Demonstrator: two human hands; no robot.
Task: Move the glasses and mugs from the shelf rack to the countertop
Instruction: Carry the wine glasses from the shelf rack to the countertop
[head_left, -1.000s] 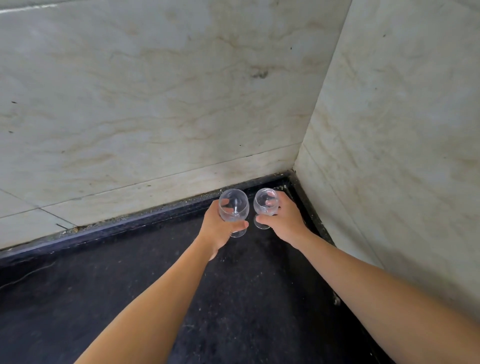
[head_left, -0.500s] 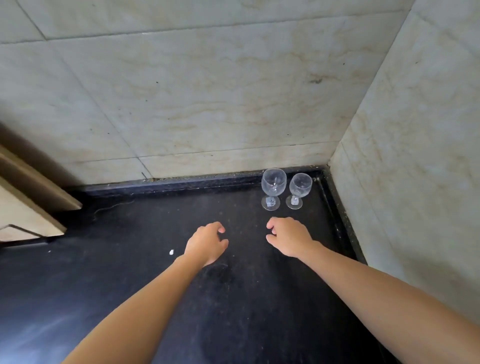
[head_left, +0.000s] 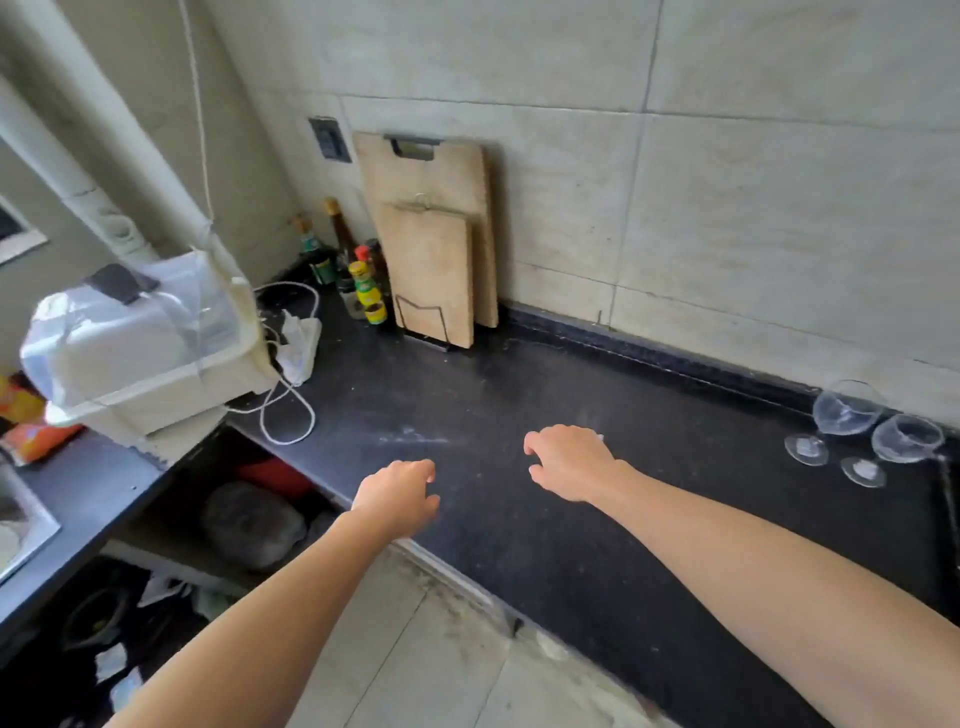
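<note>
Two clear stemmed glasses stand upright side by side at the far right of the black countertop (head_left: 519, 395), close to the wall: one glass (head_left: 844, 413) on the left, the other glass (head_left: 906, 439) on the right. My left hand (head_left: 397, 496) hovers over the counter's front edge, fingers loosely spread, holding nothing. My right hand (head_left: 569, 462) is above the middle of the counter, also empty with fingers apart, well left of the glasses. No shelf rack or mug can be made out in this view.
Two wooden cutting boards (head_left: 434, 249) lean on the back wall. Sauce bottles (head_left: 366, 283) stand beside them. A white plastic-wrapped appliance (head_left: 140, 343) with a white cable (head_left: 288, 410) sits at the left. Open storage with clutter (head_left: 249, 525) lies below the counter.
Both hands set the two glasses down in the corner, let go and drew back. My view has swung left, so the glasses now sit at the far right.
</note>
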